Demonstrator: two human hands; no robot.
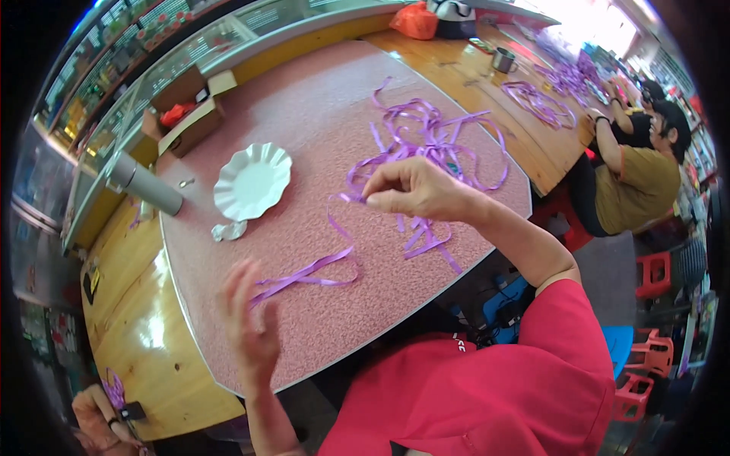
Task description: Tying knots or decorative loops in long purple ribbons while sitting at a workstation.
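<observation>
My right hand [426,190] is closed in a pinch on a purple ribbon [344,251], over the pink table. From the fingertips the strand droops, bends, and runs left toward my left hand [255,327]. That hand is raised near the table's front left edge, slightly blurred, its fingers stretched and apart. The ribbon's left end passes by its fingers, and I see no grip on it. A loose tangle of purple ribbons [437,140] lies beyond and beside my right hand, which hides part of it. A white scalloped plate [252,181] sits farther left.
Left of the plate are a grey cylindrical bottle [148,185], a crumpled white wrapper [228,231] and an open cardboard box [190,125]. On the wooden table at right stand a metal mug [503,60] and more ribbons [538,105]. Other people sit at right and lower left.
</observation>
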